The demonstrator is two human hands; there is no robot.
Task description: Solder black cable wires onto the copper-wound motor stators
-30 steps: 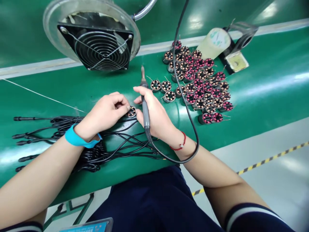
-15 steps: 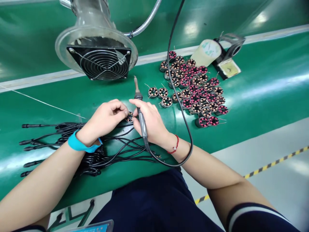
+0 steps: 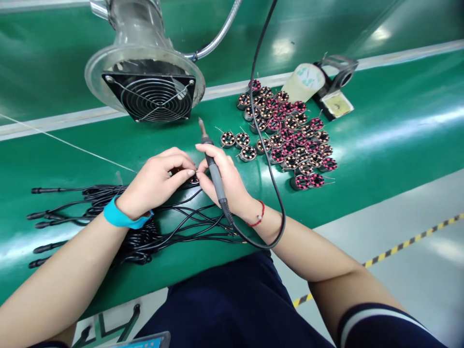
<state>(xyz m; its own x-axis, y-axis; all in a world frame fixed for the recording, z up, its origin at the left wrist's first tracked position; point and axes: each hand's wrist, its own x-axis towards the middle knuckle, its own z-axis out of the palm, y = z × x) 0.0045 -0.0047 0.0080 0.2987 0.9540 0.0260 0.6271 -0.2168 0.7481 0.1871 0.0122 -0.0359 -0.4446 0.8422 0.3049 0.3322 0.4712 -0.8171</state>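
Observation:
My right hand point(image 3: 232, 186) is closed around a grey soldering iron point(image 3: 216, 176), its tip pointing up and away from me. The right thumb and forefinger also meet at a small round wound coil point(image 3: 195, 179), partly hidden by fingers. My left hand point(image 3: 159, 181) pinches at the coil from the other side, fingertips almost touching the right hand's. Under and beside my left wrist lie bundled black cables point(image 3: 137, 241), their bare wire ends pointing right. Three similar coils point(image 3: 242, 141) stand just right of the iron.
A fan in a fume extractor hood point(image 3: 157, 96) hangs at the back left. Many red and copper coils point(image 3: 290, 135) crowd the green bench on the right. Behind them are a tape roll point(image 3: 304, 82) and an iron stand with a sponge point(image 3: 337, 104). The iron's cord point(image 3: 268, 159) loops over them.
Both hands' fingertips have closed in over the coil, which shows less now. The iron has tilted a little and its tip moved slightly left. The view has shifted slightly.

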